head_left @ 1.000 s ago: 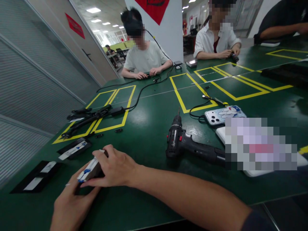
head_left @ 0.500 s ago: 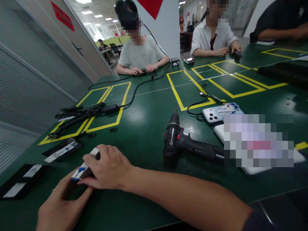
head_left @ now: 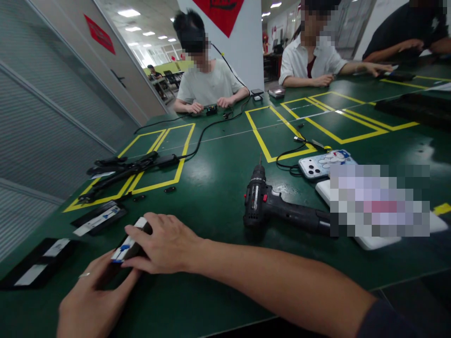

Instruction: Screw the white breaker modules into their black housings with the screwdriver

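Both my hands are around a small dark block (head_left: 124, 248) with a white strip and blue marks along one side. My left hand (head_left: 89, 293), a ring on one finger, holds its near end between thumb and fingers. From above, my right hand (head_left: 169, 244) grips its far end, the thumb along the striped side. Much of the block is hidden by my fingers. Beyond it lies a flat black piece (head_left: 93, 226) with a similar white and blue strip. Farther left is a second flat black piece (head_left: 30, 267) bearing two white patches.
Right of my hands lies a black power drill (head_left: 256, 197), bit pointing away. Near it are a phone (head_left: 326, 164), a white slab (head_left: 373, 240) and a coiled cable (head_left: 287, 164). Black assembled parts (head_left: 123, 171) lie by yellow tape. Co-workers sit across the green table (head_left: 218, 206).
My grip on the block looks the same; the view has shifted slightly. Across the table, one person's hands have moved apart around a small device, and another person's arm now reaches out to the right.
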